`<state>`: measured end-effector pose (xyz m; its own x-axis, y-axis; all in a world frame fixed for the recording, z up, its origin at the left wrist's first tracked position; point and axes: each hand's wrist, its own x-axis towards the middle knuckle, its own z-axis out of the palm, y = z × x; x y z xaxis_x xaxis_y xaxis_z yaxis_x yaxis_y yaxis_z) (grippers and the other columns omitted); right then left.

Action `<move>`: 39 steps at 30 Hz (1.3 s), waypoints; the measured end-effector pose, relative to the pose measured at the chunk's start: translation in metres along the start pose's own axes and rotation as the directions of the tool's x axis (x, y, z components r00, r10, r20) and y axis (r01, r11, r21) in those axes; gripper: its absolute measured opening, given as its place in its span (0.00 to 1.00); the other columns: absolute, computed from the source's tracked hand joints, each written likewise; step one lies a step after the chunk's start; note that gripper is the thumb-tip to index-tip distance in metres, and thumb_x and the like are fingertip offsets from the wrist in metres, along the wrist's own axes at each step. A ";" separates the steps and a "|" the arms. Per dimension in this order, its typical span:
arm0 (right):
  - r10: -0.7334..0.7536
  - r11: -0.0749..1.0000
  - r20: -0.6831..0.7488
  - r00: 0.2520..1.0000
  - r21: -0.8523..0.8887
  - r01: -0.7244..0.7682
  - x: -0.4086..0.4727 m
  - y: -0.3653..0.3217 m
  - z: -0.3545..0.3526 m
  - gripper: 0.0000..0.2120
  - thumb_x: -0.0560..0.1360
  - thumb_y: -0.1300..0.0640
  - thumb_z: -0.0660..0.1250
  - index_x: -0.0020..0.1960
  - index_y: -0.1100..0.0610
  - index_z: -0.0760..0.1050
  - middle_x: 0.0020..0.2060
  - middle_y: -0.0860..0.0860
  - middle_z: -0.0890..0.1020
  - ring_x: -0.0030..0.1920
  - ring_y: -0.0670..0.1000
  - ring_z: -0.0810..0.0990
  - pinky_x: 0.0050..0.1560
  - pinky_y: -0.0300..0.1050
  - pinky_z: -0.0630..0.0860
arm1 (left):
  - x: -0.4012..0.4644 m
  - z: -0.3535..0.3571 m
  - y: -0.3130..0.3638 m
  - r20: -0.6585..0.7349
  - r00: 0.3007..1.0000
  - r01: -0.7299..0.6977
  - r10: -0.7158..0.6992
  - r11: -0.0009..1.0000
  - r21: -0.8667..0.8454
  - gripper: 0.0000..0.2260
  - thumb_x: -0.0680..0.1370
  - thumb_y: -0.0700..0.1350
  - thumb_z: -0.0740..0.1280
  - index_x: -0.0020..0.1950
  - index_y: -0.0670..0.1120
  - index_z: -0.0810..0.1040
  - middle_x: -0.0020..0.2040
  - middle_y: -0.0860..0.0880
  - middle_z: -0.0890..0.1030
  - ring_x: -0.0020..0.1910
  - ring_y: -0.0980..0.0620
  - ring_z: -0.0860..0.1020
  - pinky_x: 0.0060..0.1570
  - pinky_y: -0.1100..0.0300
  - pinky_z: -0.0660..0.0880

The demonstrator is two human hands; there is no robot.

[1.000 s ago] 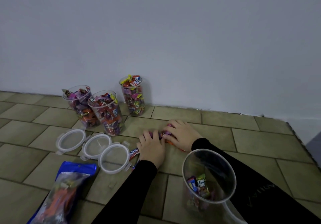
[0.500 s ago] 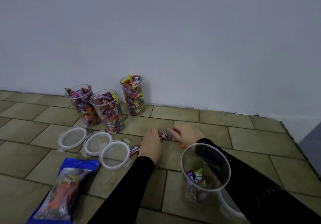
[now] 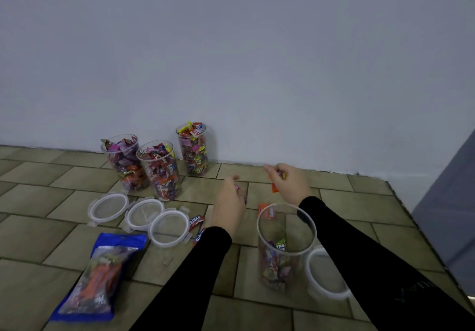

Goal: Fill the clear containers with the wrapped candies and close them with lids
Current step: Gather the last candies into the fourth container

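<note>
Wrapped candies (image 3: 279, 175) sit pinched in the right hand (image 3: 290, 183); the left hand's (image 3: 230, 206) grip is blurred, so I cannot tell.

wall (image 3: 257, 60): plain, pale grey-white, fills upper half of the frame, no marks
floor (image 3: 46, 202): olive-tan rectangular tiles, staggered brick-style, dark grout lines, lower half of the frame
wall/floor joint: straight seam, slopes slightly down toward the right
grey panel (image 3: 447, 215): darker grey surface at right edge, slanted, can't tell what it is
light: even, dim, soft shadows only
</note>
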<state>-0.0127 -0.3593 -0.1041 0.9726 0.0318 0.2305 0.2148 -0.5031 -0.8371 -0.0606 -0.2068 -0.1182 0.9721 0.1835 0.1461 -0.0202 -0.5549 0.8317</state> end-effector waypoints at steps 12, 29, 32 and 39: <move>0.229 0.766 -0.278 0.933 0.643 0.003 -0.049 -0.086 -0.048 0.21 0.78 0.40 0.61 0.36 0.56 0.73 0.25 0.48 0.67 0.23 0.46 0.66 0.24 0.38 0.64 | -0.036 -0.033 0.074 -0.207 0.955 -0.280 0.214 0.881 -0.380 0.05 0.81 0.42 0.62 0.56 0.47 0.73 0.37 0.52 0.73 0.31 0.61 0.69 0.34 0.71 0.67; 0.348 0.613 -0.250 0.904 0.790 -0.018 -0.099 -0.087 -0.043 0.22 0.79 0.39 0.57 0.41 0.58 0.70 0.21 0.48 0.64 0.20 0.47 0.62 0.21 0.39 0.60 | -0.086 -0.021 0.085 -0.089 0.962 -0.260 0.257 0.773 -0.578 0.05 0.82 0.43 0.61 0.55 0.45 0.74 0.33 0.50 0.70 0.26 0.60 0.68 0.25 0.67 0.69; 0.342 0.633 -0.242 0.908 0.774 -0.032 -0.098 -0.085 -0.042 0.22 0.79 0.38 0.57 0.41 0.57 0.71 0.23 0.48 0.65 0.20 0.46 0.64 0.21 0.38 0.62 | -0.086 -0.021 0.086 -0.068 0.964 -0.246 0.257 0.766 -0.594 0.05 0.82 0.43 0.61 0.56 0.46 0.73 0.33 0.51 0.71 0.26 0.58 0.69 0.25 0.66 0.70; 0.339 0.672 -0.255 0.905 0.740 -0.043 -0.096 -0.083 -0.039 0.22 0.78 0.37 0.58 0.38 0.54 0.73 0.28 0.49 0.67 0.22 0.46 0.66 0.22 0.38 0.64 | -0.083 -0.020 0.084 -0.056 0.969 -0.222 0.243 0.740 -0.635 0.06 0.80 0.40 0.65 0.55 0.50 0.74 0.36 0.51 0.76 0.32 0.52 0.75 0.28 0.61 0.74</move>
<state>-0.1277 -0.3543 -0.0371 0.9307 -0.3621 0.0512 0.1682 0.2994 -0.9392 -0.1482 -0.2520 -0.0498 0.9236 0.0884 0.3731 -0.3791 0.0636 0.9232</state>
